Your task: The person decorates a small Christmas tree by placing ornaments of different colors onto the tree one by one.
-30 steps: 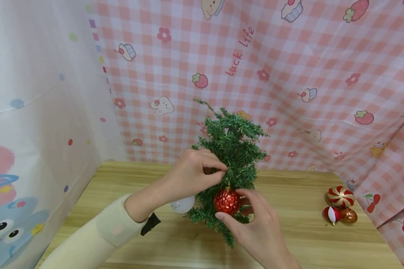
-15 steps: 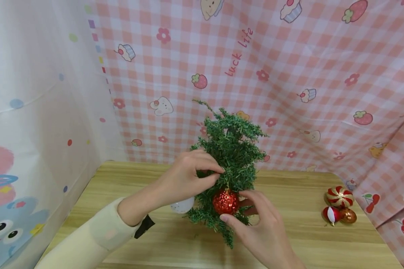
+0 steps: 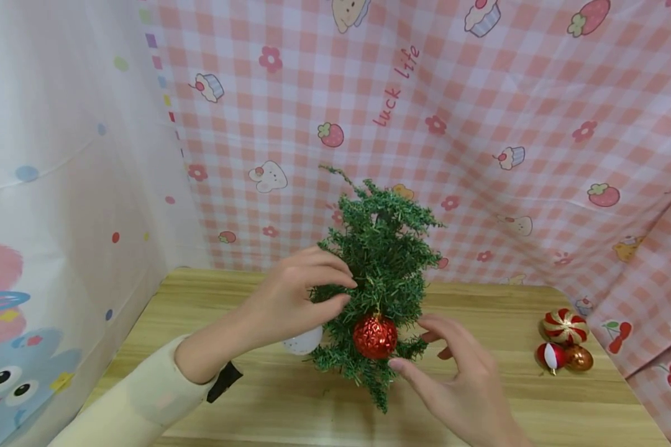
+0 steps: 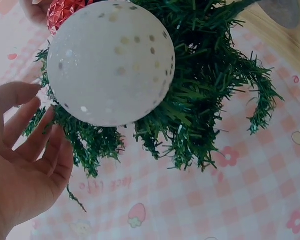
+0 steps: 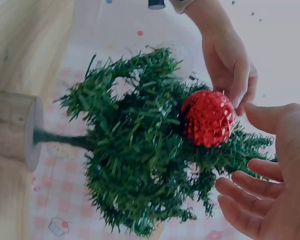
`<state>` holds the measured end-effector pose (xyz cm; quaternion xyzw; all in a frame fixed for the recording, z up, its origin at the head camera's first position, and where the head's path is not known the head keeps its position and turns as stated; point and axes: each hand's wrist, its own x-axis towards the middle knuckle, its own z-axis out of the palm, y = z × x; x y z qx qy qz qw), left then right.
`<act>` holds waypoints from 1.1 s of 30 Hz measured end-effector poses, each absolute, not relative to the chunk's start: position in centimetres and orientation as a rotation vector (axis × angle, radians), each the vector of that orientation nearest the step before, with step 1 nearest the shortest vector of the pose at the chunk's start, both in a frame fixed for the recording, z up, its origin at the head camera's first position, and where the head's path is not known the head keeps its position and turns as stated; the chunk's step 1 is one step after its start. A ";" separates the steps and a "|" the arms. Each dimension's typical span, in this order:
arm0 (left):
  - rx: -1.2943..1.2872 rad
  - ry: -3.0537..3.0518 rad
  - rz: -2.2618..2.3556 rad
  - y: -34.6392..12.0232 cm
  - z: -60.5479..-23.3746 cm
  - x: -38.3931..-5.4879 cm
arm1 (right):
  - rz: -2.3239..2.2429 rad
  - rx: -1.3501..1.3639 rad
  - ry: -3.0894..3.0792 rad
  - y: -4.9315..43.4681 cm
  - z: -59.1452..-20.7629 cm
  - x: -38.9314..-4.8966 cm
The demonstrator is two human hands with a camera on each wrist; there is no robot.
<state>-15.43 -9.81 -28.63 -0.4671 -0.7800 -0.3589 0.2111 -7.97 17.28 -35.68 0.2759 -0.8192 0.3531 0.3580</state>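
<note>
A small green Christmas tree (image 3: 386, 248) stands on the table, its round wooden base (image 5: 32, 132) visible in the right wrist view. On its front hangs a shiny red ball ornament (image 3: 375, 336). A white dotted ball (image 4: 110, 62) hangs on the left side, partly covered by the left arm in the head view. My left hand (image 3: 296, 298) is beside the upper left branches, thumb and fingers apart, holding nothing. To the right of the red ball, my right hand (image 3: 458, 372) has its thumb and fingers spread, apart from the ball.
At the table's right side lie a red and gold striped ball (image 3: 565, 326), a red and white ornament (image 3: 552, 356) and a copper-coloured ball (image 3: 579, 358). A pink checked cloth (image 3: 246, 112) hangs behind the wooden table (image 3: 509, 397), and a white printed cloth (image 3: 89, 205) on the left.
My left hand has let go near the top of the red ball and drawn back left. My right hand has come off the red ball and moved right. The ball stays on the tree.
</note>
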 end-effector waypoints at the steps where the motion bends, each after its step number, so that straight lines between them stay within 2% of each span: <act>1: -1.294 -2.170 -0.987 -9.9 -28.7 -15.4 | 0.895 0.708 -2.109 17.5 -35.7 -8.0; 15: -1.326 -2.175 -0.904 -11.0 -29.7 -15.3 | 0.731 0.704 -2.006 20.5 -37.8 -8.9; 24: -1.216 -2.223 -0.884 -12.3 -29.9 -14.8 | 0.662 0.741 -2.007 23.2 -40.0 -9.9; 33: -1.210 -2.229 -1.014 -12.8 -30.3 -15.0 | 0.493 0.533 -2.245 27.8 -41.9 -10.4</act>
